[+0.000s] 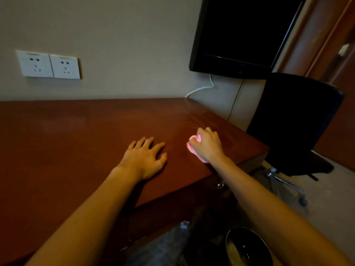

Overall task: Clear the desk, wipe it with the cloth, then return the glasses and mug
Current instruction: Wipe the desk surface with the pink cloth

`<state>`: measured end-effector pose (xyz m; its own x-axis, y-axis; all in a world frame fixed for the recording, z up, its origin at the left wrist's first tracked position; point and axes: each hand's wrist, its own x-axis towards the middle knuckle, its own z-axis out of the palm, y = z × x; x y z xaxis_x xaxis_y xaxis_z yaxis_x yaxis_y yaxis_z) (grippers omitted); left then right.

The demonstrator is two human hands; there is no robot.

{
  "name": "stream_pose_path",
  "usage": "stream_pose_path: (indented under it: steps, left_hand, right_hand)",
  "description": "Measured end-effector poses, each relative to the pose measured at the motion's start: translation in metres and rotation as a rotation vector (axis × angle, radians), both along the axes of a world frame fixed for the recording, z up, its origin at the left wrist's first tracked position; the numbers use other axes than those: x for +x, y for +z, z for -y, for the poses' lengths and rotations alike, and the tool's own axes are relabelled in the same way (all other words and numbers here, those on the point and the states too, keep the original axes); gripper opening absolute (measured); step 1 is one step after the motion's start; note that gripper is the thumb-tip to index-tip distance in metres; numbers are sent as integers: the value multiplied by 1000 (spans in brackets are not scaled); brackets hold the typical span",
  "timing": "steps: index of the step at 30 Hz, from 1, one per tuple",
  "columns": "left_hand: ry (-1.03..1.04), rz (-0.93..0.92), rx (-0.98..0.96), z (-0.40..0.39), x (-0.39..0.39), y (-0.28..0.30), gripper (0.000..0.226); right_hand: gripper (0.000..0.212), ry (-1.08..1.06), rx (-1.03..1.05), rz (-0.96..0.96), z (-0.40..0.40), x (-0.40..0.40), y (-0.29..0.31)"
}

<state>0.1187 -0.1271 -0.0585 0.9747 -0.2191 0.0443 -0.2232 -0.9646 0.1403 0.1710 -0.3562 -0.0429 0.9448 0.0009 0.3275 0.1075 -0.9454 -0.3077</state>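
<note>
The reddish-brown wooden desk (76, 131) fills the left and middle of the view. My right hand (208, 144) grips a bunched pink cloth (192, 145) and holds it down on the desk top near the right front corner. My left hand (147, 157) lies flat on the desk with fingers spread, a little left of the cloth. Faint streaks show on the wood just beyond the cloth. Neither glasses nor mug is in view.
A black monitor (240, 35) hangs on the wall at the back right, with a white cable (201, 89) under it. A black office chair (294, 121) stands right of the desk. Two wall sockets (48, 64) sit at the left. A dark bin (247, 248) is below.
</note>
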Motion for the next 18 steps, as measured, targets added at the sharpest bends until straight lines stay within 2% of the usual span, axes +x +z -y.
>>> stream_pose_path:
  steps: [2,5,10,12,15,16,18]
  left_hand:
    - [-21,3,26,1,0,4,64]
    - [-46,66,102,3,0,11,66]
    - [-65,41,312,18,13,31,62]
    - [-77,53,364,29,30,36,63]
    - [-107,57,265,41,64,27,67]
    - [-113,31,199,42,74,21,68]
    - [-131,-24,72,42,85,9,68]
  right_hand:
    - [22,79,1,40,3,-21,-11]
    - [21,231,68,-23,21,-36,-14]
    - [20,6,27,40,22,22,-3]
    - [20,128,23,37,25,3,-10]
    - [22,362,51,-19,55,-21,-14]
    - [26,372,34,4,67,-8,-11]
    - [30,218,32,25,80,34,-4]
